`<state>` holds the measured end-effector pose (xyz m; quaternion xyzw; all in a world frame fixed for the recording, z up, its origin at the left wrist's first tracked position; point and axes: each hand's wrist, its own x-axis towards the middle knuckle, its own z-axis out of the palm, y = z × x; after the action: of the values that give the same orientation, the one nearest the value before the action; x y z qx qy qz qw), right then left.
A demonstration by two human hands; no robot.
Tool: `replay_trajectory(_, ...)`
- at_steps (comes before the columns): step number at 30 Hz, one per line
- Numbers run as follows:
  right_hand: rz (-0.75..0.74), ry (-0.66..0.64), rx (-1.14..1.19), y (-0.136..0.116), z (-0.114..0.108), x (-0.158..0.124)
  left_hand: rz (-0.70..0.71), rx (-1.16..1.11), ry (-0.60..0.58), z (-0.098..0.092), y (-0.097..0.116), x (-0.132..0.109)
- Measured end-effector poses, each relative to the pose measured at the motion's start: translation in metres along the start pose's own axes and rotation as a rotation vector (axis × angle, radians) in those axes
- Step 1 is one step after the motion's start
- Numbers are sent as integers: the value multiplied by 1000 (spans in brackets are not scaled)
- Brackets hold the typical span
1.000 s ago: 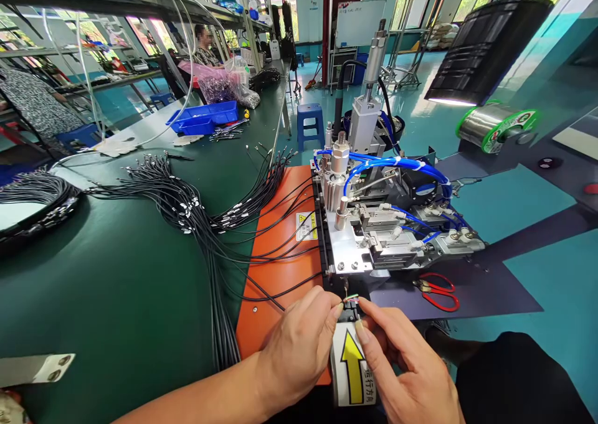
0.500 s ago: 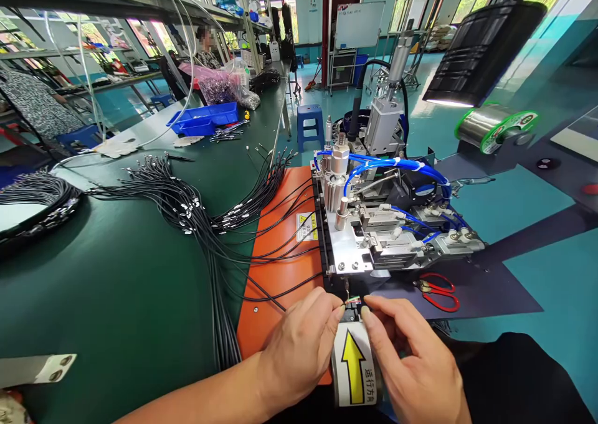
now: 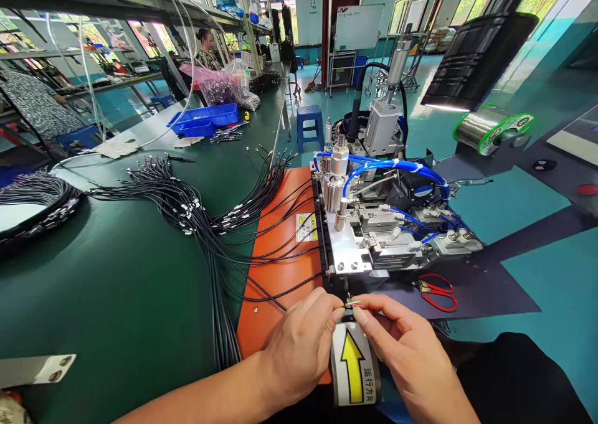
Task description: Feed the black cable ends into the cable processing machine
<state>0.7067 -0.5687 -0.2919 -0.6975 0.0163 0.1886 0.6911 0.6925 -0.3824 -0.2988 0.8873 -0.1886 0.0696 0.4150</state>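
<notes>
My left hand (image 3: 303, 340) is closed in a pinch on the end of a black cable, which is mostly hidden by the fingers. Thin coloured wires (image 3: 355, 302), green and red among them, stick out to the right from it. My right hand (image 3: 404, 337) pinches these wires between thumb and forefinger. Both hands meet at the front of a metal machine (image 3: 343, 249) with blue air tubes, just above a curved cover bearing a yellow arrow (image 3: 352, 365). Several black cables (image 3: 275, 261) run across the orange plate (image 3: 266, 324) to the machine's left side.
A thick bundle of black cables (image 3: 187, 203) lies on the green bench (image 3: 149, 299). Red-handled cutters (image 3: 438, 292) rest right of the machine. A solder spool (image 3: 493, 130) and a black lamp (image 3: 476, 60) are at the upper right. Blue trays (image 3: 205, 120) and a seated person (image 3: 205, 50) are farther back.
My right hand has moved slightly left, closer to my left hand, and its fingertips have come onto the coloured wires. My left hand has barely moved.
</notes>
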Motion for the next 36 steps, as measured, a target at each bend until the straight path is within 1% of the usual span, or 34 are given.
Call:
replay_trajectory(5, -39, -78, 8, -8, 0, 2, 10, 3, -1, 0, 0, 1)
replay_trajectory(11, -43, -115, 23, -10, -2, 2, 21, 8, 2, -2, 0, 1)
replay_trajectory(26, -36, -128, -15, -10, -5, 3, 47, -12, 0, -1, -3, 0)
replay_trajectory(32, -64, -190, -105, -12, -12, 5, 71, 23, -17, -2, -2, 1)
replay_trajectory(36, -126, -255, -237, -17, -20, 6, 154, 76, -49, -4, 0, 3)
